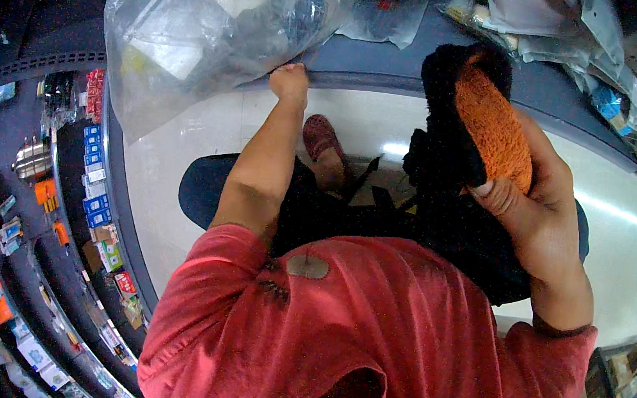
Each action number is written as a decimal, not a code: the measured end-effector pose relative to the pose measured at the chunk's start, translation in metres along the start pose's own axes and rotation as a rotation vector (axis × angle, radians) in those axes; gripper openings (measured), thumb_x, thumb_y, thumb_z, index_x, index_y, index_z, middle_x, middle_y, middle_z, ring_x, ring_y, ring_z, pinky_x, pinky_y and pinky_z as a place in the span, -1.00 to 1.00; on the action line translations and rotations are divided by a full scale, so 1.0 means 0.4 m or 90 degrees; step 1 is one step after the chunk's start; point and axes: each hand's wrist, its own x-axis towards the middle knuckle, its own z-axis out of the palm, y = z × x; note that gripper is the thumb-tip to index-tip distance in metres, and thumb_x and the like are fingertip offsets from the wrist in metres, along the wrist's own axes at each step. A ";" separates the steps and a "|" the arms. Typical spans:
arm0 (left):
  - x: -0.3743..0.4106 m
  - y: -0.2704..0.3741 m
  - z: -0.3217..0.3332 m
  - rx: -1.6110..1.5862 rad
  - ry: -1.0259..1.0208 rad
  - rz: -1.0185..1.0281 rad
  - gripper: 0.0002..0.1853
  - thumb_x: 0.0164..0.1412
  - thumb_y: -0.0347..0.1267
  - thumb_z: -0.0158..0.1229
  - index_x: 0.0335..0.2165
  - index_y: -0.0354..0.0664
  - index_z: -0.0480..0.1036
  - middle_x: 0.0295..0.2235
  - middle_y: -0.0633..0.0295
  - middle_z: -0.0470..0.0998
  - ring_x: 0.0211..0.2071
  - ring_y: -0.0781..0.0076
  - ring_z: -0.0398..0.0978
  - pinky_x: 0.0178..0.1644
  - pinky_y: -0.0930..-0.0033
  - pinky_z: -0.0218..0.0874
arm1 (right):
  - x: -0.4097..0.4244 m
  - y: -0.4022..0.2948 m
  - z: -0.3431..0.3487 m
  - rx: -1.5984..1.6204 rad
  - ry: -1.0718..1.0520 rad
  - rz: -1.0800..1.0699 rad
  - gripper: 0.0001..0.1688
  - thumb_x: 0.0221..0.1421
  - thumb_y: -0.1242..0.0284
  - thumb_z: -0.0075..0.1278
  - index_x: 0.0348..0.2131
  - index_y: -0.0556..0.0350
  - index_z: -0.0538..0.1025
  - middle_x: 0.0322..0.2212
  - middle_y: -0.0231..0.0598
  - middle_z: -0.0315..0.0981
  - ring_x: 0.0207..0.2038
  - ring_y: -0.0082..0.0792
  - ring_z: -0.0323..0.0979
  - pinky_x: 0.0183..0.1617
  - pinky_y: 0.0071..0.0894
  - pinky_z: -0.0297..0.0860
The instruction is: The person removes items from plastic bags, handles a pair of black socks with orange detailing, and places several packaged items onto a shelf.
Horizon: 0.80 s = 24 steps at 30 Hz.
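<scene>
My right hand (540, 218) grips a fluffy black and orange textile item (495, 125), thumb on the near end and fingers behind it. Its orange face is turned up towards me, and black pile wraps its left side and far end. My left hand (289, 82) is curled into a fist at the front edge of the dark shelf (363, 65). Beside that fist bulges a large clear plastic bag (220, 28) with white and dark contents. Whether the fingers pinch part of the bag or the shelf edge is hidden.
Clear-wrapped packages (550, 31) lie on the shelf at the far right. Tiered shelves (60, 264) with small boxed goods run down my left. Below are a pale glossy floor (170, 158), a dark seat (205, 186) under me and my dark red shoe (321, 135).
</scene>
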 end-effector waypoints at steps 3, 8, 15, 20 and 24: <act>-0.031 0.001 -0.032 -0.327 -0.122 -0.081 -0.83 0.08 -0.40 0.06 -0.58 -0.22 0.39 -0.71 0.29 0.35 -0.70 0.46 0.28 -0.60 0.46 0.13 | 0.001 0.001 0.001 -0.014 -0.010 -0.015 -0.30 -0.08 0.50 0.13 0.06 0.23 0.23 -0.14 -0.30 0.35 -0.16 -0.49 0.34 -0.10 -0.56 0.29; -0.098 0.048 -0.130 -0.589 -0.208 -0.118 -0.85 0.12 -0.46 -0.03 -0.58 -0.13 0.29 -0.70 0.37 0.27 -0.72 0.60 0.19 -0.69 0.59 -0.01 | 0.007 -0.001 0.011 -0.034 -0.007 -0.014 -0.29 -0.08 0.49 0.13 0.06 0.22 0.22 -0.14 -0.30 0.35 -0.15 -0.49 0.34 -0.10 -0.55 0.30; -0.060 -0.077 -0.348 -0.253 0.207 -0.238 -0.62 0.09 -0.43 0.01 -0.10 -0.23 0.17 -0.47 0.17 0.42 -0.60 0.44 0.35 -0.57 0.48 0.16 | 0.016 -0.001 0.036 -0.020 -0.029 0.014 -0.31 -0.07 0.50 0.12 0.06 0.22 0.23 -0.13 -0.29 0.35 -0.14 -0.49 0.33 -0.10 -0.54 0.31; -0.011 -0.145 -0.235 -0.050 0.052 0.105 -0.72 0.02 -0.37 0.09 -0.25 -0.25 0.46 -0.41 0.05 0.53 -0.44 0.24 0.49 -0.38 0.34 0.27 | 0.025 0.011 0.062 -0.040 -0.059 0.011 -0.32 -0.06 0.53 0.11 0.06 0.22 0.22 -0.13 -0.29 0.34 -0.12 -0.49 0.32 -0.07 -0.53 0.29; -0.025 0.031 -0.126 0.250 -0.067 0.161 -0.75 0.02 -0.23 0.05 -0.42 -0.14 0.54 -0.34 0.04 0.53 -0.30 0.06 0.48 -0.22 0.22 0.30 | 0.042 0.012 0.066 -0.071 -0.064 0.060 -0.30 -0.06 0.52 0.12 0.07 0.23 0.21 -0.13 -0.29 0.33 -0.11 -0.49 0.30 -0.04 -0.52 0.27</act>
